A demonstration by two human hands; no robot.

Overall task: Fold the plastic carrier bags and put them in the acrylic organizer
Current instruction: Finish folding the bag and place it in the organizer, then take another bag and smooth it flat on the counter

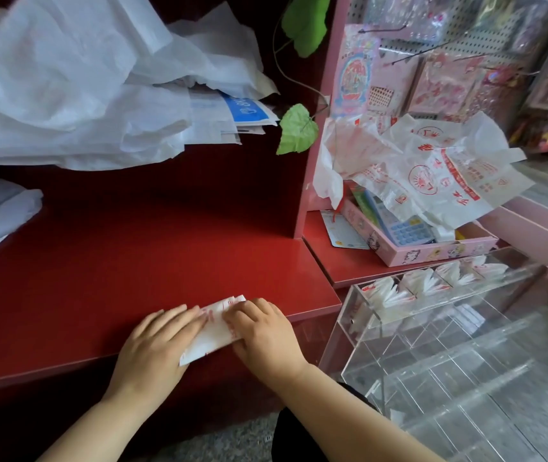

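Red counter (132, 245) with a folded carrier bag (213, 333) and a white bag heap (66, 95)

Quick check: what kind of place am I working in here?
Likely a small gift shop counter: pegboard hung with packaged stickers, a calculator in a pink box, printed carrier bags heaped above it.

left hand (154, 345), right hand (266, 331): bare | forearms (349, 398): bare | clothing: black garment (302, 435)
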